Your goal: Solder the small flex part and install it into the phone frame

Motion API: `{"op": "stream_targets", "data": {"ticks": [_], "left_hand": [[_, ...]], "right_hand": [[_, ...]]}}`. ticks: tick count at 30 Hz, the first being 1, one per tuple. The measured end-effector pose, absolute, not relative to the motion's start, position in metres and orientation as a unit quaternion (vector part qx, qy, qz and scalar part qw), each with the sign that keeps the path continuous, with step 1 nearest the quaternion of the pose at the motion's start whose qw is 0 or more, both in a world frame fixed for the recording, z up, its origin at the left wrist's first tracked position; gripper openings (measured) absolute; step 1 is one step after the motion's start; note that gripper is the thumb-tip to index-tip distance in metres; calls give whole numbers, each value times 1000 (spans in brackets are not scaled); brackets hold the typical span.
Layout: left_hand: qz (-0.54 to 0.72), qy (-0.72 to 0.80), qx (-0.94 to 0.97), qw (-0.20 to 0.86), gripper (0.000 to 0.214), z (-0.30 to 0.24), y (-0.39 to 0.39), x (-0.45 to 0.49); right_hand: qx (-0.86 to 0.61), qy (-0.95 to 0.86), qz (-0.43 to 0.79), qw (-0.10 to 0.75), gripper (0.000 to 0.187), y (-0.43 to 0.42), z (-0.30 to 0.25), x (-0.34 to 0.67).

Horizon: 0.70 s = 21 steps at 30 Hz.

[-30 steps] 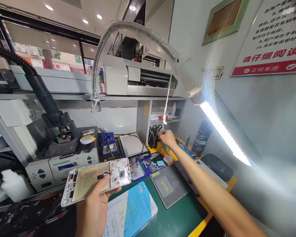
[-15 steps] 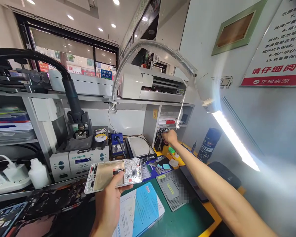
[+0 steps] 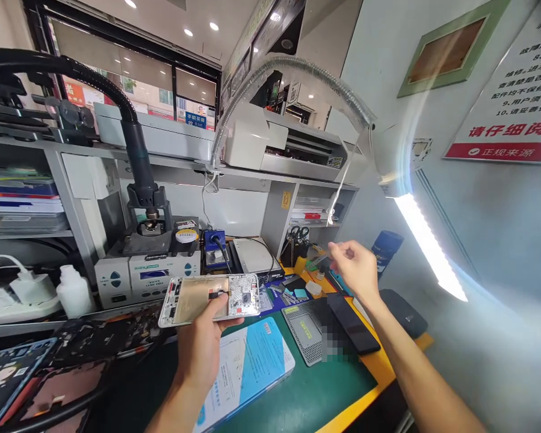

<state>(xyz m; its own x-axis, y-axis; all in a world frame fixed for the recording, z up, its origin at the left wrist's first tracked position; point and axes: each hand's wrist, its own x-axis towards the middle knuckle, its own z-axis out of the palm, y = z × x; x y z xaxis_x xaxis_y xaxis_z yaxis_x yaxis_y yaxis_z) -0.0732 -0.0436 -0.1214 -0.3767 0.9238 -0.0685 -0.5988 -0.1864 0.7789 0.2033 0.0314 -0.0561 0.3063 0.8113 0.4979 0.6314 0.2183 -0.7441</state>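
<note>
My left hand [image 3: 202, 343] grips an opened phone [image 3: 195, 297], its thumb lying on top and its fingers beneath. The phone has a white frame, a bare golden area and a circuit board exposed at its right end. Raised over the right side of the bench, my right hand [image 3: 355, 267] is closed with its fingers curled and pinched. What it holds, if anything, I cannot make out. Behind it to the left, scissors [image 3: 298, 234] stand in a dark holder. Under the phone lies a blue-and-white box [image 3: 256, 361] on the green mat [image 3: 324, 385].
A grey perforated plate [image 3: 304, 331] and a dark phone [image 3: 354, 325] lie at right. A glowing lamp [image 3: 428, 246] hangs there on a flexible arm. Behind are a soldering iron stand [image 3: 215, 249] and a rework station [image 3: 148, 276]. A white bottle [image 3: 74, 291] stands left.
My right hand has drawn back from the scissors holder, toward me and to the right. My left hand still holds the opened phone. The view has shifted slightly.
</note>
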Motion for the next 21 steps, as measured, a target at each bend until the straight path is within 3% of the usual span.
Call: {"op": "stream_targets", "data": {"ticks": [3,8,11,17,21], "left_hand": [[736,371,224,520,44,-119,-47,-71],[729,366,242,525,45,-117,-51,-65],[726,370,244,525,44,-119,-52,-63],[722,362,242,538,45,-122,-53,-64],[724,345,230,551,44,-123,-55,-63]], "right_hand": [[-620,-592,121,501,42,-9,-90,203],[-636,-594,131,476,32,-27,-131,195],[-629,-616,146,452,27,-22,-135,194],[-584,-657,277,387,43,-25,-128,205],[-560,-620,368,408,38,-32,-122,212]]}}
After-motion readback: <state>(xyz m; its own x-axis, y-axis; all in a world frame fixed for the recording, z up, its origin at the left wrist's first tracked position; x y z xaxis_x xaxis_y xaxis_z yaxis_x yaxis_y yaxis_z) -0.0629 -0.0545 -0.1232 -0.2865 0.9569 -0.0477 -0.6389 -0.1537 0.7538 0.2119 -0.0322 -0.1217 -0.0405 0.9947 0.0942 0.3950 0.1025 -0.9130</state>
